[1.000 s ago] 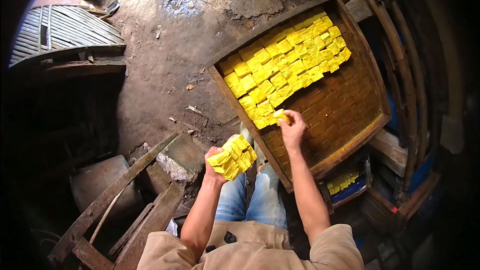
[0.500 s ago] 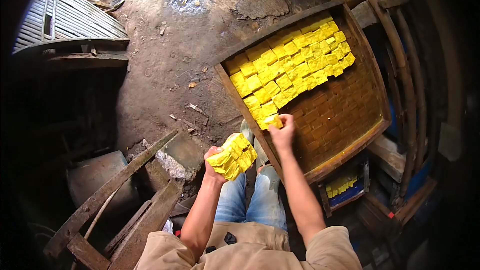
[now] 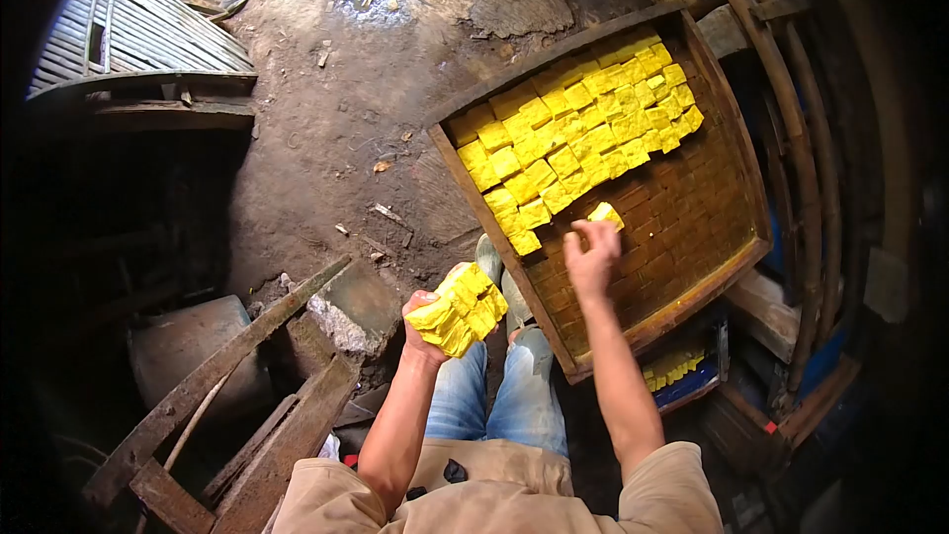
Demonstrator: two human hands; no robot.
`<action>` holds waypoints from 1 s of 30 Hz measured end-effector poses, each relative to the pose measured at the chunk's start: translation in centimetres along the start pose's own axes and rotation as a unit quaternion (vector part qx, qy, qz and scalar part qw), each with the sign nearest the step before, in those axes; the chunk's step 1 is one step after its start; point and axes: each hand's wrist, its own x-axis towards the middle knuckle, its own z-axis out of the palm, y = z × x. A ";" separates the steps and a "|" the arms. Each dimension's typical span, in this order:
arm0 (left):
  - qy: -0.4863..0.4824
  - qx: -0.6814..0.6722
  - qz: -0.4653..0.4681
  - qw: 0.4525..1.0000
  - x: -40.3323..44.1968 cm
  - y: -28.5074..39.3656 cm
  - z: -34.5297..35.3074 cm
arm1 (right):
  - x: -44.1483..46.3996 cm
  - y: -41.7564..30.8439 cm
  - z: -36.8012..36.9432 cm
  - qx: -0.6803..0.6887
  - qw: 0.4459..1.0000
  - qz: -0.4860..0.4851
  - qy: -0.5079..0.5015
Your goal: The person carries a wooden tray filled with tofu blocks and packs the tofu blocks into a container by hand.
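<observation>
My left hand is closed around a stack of yellow blocks above my legs. Over the bare part of the wooden-framed woven tray, my right hand has its fingers curled at a single yellow block, which shows just beyond the fingertips. Motion blurs those fingers a little. Rows of square yellow blocks lie packed side by side over the tray's upper left part, ending at its left edge.
Below the tray's lower right edge, another frame holds yellow pieces on blue material. Bamboo poles rise at the right. Wooden beams, a stone block and a metal container stand at the lower left. A slatted rack is at the upper left.
My right hand has moved from the row's lower left end rightward over the woven surface, with a yellow block at its fingertips. My left hand keeps its stack in nearly the same place.
</observation>
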 end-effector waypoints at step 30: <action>0.014 0.053 -0.008 0.998 2.3 -0.8 1.0 | 4.5 6.9 -3.9 0.074 0.996 0.051 -0.007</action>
